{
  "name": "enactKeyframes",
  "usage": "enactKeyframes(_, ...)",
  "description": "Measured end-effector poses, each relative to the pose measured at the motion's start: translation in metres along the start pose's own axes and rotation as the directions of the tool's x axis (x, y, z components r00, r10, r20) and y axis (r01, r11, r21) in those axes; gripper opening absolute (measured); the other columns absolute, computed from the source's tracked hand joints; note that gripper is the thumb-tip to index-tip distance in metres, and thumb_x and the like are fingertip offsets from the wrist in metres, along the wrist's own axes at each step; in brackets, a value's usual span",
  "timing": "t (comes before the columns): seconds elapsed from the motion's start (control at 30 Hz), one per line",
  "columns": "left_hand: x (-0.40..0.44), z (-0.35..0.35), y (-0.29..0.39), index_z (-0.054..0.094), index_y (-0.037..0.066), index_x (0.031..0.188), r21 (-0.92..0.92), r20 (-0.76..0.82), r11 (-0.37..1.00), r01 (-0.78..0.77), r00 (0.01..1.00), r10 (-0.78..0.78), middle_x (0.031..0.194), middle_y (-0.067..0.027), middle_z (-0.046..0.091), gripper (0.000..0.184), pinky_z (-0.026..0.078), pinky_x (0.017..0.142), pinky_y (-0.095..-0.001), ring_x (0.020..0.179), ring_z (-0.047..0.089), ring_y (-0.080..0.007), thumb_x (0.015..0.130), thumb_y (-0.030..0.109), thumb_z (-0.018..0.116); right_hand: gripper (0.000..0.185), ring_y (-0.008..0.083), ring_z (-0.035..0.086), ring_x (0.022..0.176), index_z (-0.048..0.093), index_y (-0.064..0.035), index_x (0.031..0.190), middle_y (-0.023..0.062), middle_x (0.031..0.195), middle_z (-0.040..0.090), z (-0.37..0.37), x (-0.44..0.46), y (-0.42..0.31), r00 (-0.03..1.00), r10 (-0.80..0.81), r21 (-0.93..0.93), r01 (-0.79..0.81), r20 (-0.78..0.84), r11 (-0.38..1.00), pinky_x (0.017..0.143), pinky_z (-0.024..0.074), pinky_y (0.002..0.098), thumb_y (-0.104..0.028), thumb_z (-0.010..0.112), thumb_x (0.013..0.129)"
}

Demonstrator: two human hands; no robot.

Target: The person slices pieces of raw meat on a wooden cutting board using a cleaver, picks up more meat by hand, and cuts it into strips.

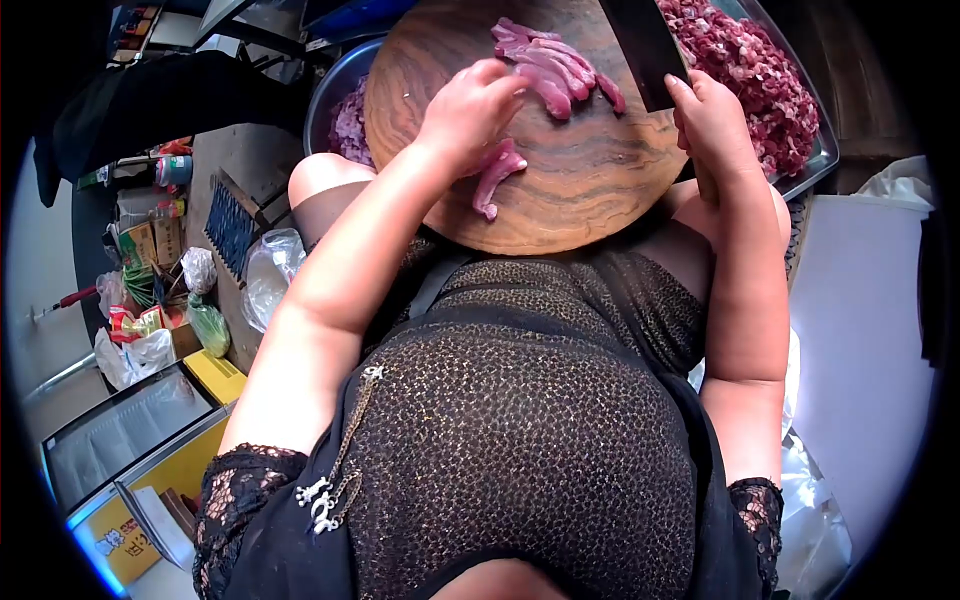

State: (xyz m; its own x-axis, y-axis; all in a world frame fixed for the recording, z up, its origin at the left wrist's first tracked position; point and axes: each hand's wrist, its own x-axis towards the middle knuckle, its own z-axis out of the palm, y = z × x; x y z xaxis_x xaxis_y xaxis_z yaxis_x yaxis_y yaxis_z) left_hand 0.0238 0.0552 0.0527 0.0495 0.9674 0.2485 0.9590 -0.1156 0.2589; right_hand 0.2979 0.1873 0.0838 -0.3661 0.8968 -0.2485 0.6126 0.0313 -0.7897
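The knife (640, 45) was held in the right hand (715, 130), at the upper right of the frame, with the fingers wrapped round the handle and the thumb set close to the blade. The left hand (470, 110) was held over the board (590, 200), at the upper middle, with its fingers bent and their tips beside the strips (555, 65). Whether a strip was pinched could not be told.

The strips were laid in a bunch near the top of the board. A loose piece (495, 180) was seen lower down, just under the left wrist. Chopped meat (745, 75) was heaped in the tray (826, 155) at the upper right, and a bowl (318, 115) was partly hidden by the board at the upper left.

A cut finger seemed the biggest danger — the left fingertips could be nicked if the knife were brought down while they were stuck out past the strips. The wet meat could be made to slide by a hard chop. The loose piece could be knocked off by the wrist, as it was left near the board's lower left edge.
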Motion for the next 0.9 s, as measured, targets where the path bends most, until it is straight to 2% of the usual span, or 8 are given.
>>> enactKeyframes(0.07, 0.028, 0.009, -0.003, 0.065, 0.010, 0.115, -0.048, 0.042, 0.989, -0.143, 0.989, 0.145, 0.114, -0.0125, 0.061, 0.035, 0.051, 0.090, -0.0424, 0.106, 0.059, -0.0354, 0.080, 0.015, 0.071, 0.034, 0.0201, 0.060, 0.049, 0.061, 0.0039, 0.101, 0.0102, 0.065, 0.061, 0.002, 0.005, 0.000, 1.000, -0.014, -0.005, 0.014, -0.004, 1.000, 0.051, 0.0502, 0.0348, -0.029, 0.055, 0.097)
enactKeyframes(0.13, 0.045, 0.019, -0.008, 0.070, 0.012, 0.099, 0.012, 0.037, 0.995, -0.101, 0.994, 0.101, 0.107, -0.0139, 0.065, 0.021, 0.052, 0.089, -0.0425, 0.106, 0.061, -0.0343, 0.079, 0.012, 0.066, 0.033, 0.0201, 0.060, 0.049, 0.061, 0.0034, 0.101, 0.0101, 0.065, 0.061, 0.003, 0.007, -0.004, 1.000, 0.016, 0.013, -0.016, -0.012, 1.000, 0.052, 0.0503, 0.0352, -0.029, 0.055, 0.097)
enactKeyframes(0.23, 0.054, 0.025, -0.031, 0.069, 0.008, 0.098, -0.138, 0.259, 0.950, 0.282, 0.936, -0.240, 0.097, -0.0167, 0.070, 0.024, 0.053, 0.086, -0.0423, 0.093, 0.066, -0.0357, 0.076, 0.018, 0.070, 0.034, 0.0217, 0.060, 0.050, 0.062, 0.0032, 0.101, 0.0114, 0.064, 0.061, 0.003, 0.008, -0.001, 0.999, 0.038, -0.075, -0.039, -0.012, 0.996, 0.054, 0.0511, 0.0359, -0.029, 0.053, 0.097)
enactKeyframes(0.33, 0.045, 0.008, -0.046, 0.064, 0.005, 0.102, -0.514, 0.552, 0.564, 0.646, 0.753, -0.359, 0.087, -0.0026, 0.069, 0.020, 0.050, 0.065, -0.0245, 0.077, 0.064, -0.0086, 0.083, 0.009, 0.069, 0.034, 0.0235, 0.061, 0.050, 0.062, 0.0028, 0.100, 0.0137, 0.067, 0.063, 0.001, 0.003, -0.004, 0.999, 0.037, -0.123, -0.038, -0.004, 0.992, 0.055, 0.0517, 0.0376, -0.029, 0.052, 0.097)
enactKeyframes(0.53, -0.007, -0.032, -0.042, 0.067, 0.004, 0.099, -0.401, 0.586, 0.549, 0.734, 0.666, -0.462, 0.083, -0.0015, 0.068, 0.018, 0.050, 0.059, -0.0234, 0.068, 0.060, -0.0070, 0.081, 0.008, 0.070, 0.036, 0.0264, 0.063, 0.053, 0.062, 0.0035, 0.097, 0.0181, 0.072, 0.066, 0.000, 0.002, -0.008, 0.998, 0.052, -0.206, -0.045, 0.027, 0.977, 0.060, 0.0528, 0.0410, -0.031, 0.052, 0.097)
enactKeyframes(0.8, -0.069, -0.053, -0.065, 0.065, 0.002, 0.104, -0.220, 0.670, 0.770, 0.598, 0.667, -0.326, 0.087, 0.0020, 0.064, 0.024, 0.050, 0.074, -0.0226, 0.081, 0.058, -0.0066, 0.081, -0.004, 0.063, 0.036, 0.0274, 0.063, 0.054, 0.062, 0.0045, 0.098, 0.0191, 0.073, 0.066, 0.002, 0.000, -0.005, 1.000, 0.001, -0.221, 0.000, 0.005, 0.975, 0.063, 0.0527, 0.0418, -0.030, 0.052, 0.097)
enactKeyframes(0.87, -0.067, -0.064, -0.063, 0.067, 0.004, 0.101, -0.190, 0.674, 0.824, 0.534, 0.681, -0.286, 0.087, -0.0024, 0.065, 0.022, 0.052, 0.075, -0.0272, 0.083, 0.063, -0.0133, 0.079, -0.001, 0.065, 0.037, 0.0270, 0.063, 0.054, 0.062, 0.0046, 0.099, 0.0187, 0.073, 0.066, 0.001, 0.001, -0.006, 1.000, -0.004, -0.230, 0.006, 0.010, 0.973, 0.062, 0.0527, 0.0415, -0.031, 0.052, 0.097)
enactKeyframes(0.9, -0.063, -0.066, -0.063, 0.068, 0.005, 0.099, -0.072, 0.514, 0.939, 0.336, 0.819, -0.254, 0.088, -0.0061, 0.066, 0.020, 0.052, 0.076, -0.0299, 0.084, 0.065, -0.0189, 0.080, 0.002, 0.066, 0.036, 0.0265, 0.063, 0.054, 0.061, 0.0046, 0.099, 0.0183, 0.072, 0.066, 0.000, 0.002, -0.006, 1.000, 0.014, -0.220, -0.010, 0.017, 0.976, 0.061, 0.0526, 0.0412, -0.030, 0.052, 0.097)
